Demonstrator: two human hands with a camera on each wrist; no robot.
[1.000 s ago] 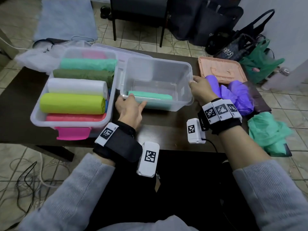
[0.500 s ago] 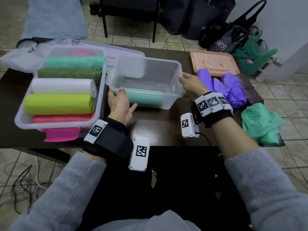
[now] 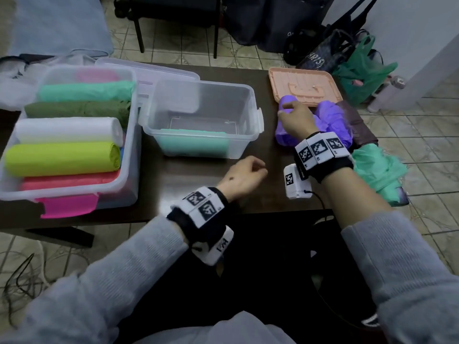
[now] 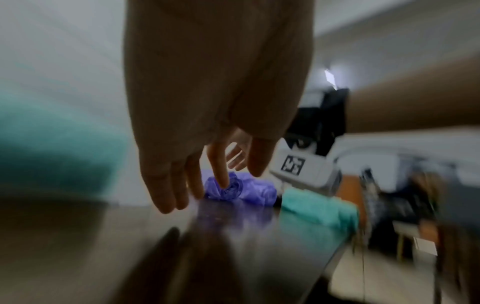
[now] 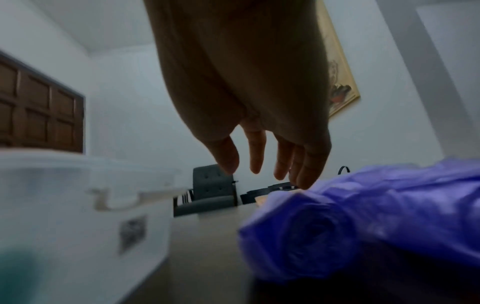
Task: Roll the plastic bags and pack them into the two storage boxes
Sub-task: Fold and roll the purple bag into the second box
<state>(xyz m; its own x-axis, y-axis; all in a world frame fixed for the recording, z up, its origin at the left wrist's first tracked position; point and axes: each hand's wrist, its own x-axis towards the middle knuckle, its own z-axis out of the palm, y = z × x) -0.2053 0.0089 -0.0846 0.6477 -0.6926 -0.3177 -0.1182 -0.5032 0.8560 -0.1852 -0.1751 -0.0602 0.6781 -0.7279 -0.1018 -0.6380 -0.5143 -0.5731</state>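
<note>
The small clear storage box (image 3: 201, 120) is no longer being held at its sides, as it was half a second earlier; it is standing free on the dark tabletop (image 3: 211, 175) with one teal roll (image 3: 193, 142) lying along its near wall. The right hand (image 3: 295, 120) has been moved off the box's right rim to 2 o'clock and is being lowered onto the purple plastic bag (image 3: 332, 117), its fingers (image 5: 306, 164) loosely spread and touching the crumpled plastic; no closed grip is being shown. The left hand (image 3: 242, 176) has been drawn back toward 5 o'clock of the box and is being held just above the tabletop, fingers relaxed and slightly curled, with nothing in it. At 9 o'clock the large storage box (image 3: 129, 155) is being kept full of rolled bags, the lime roll (image 3: 62, 158) near its front. A loose green bag (image 3: 377, 175) is lying at the tabletop's right edge, beside the purple one.
</note>
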